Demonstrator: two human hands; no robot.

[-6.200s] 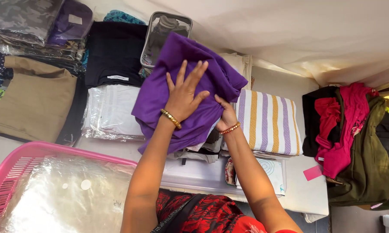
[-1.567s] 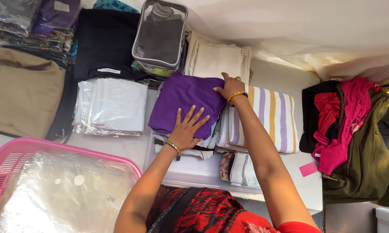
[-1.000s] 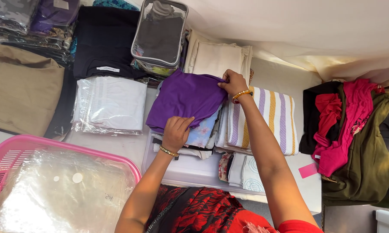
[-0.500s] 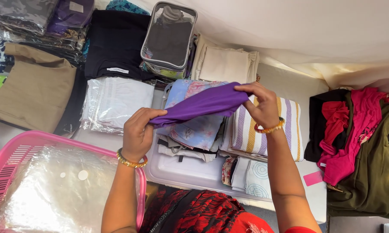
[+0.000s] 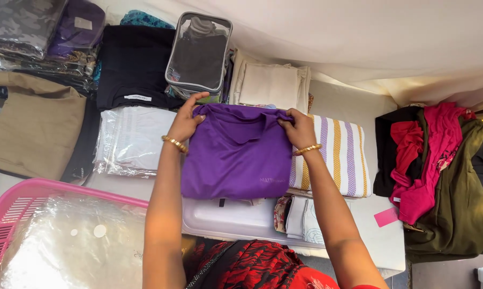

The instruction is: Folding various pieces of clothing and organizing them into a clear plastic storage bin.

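Holding purple shirt [image 5: 236,152] folded flat by top corners: left hand [image 5: 185,120] and right hand [image 5: 299,128] pinched shut on cloth. Soft, light, limp; judged best gripped at corners. Striped towel [image 5: 335,155] beside right hand, pouch [image 5: 198,53] beyond left.

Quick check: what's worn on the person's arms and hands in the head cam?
Both forearms are bare, with no sleeves in view. The left hand and right hand are ungloved. Each wrist carries a gold bangle: left bangle, right bangle.
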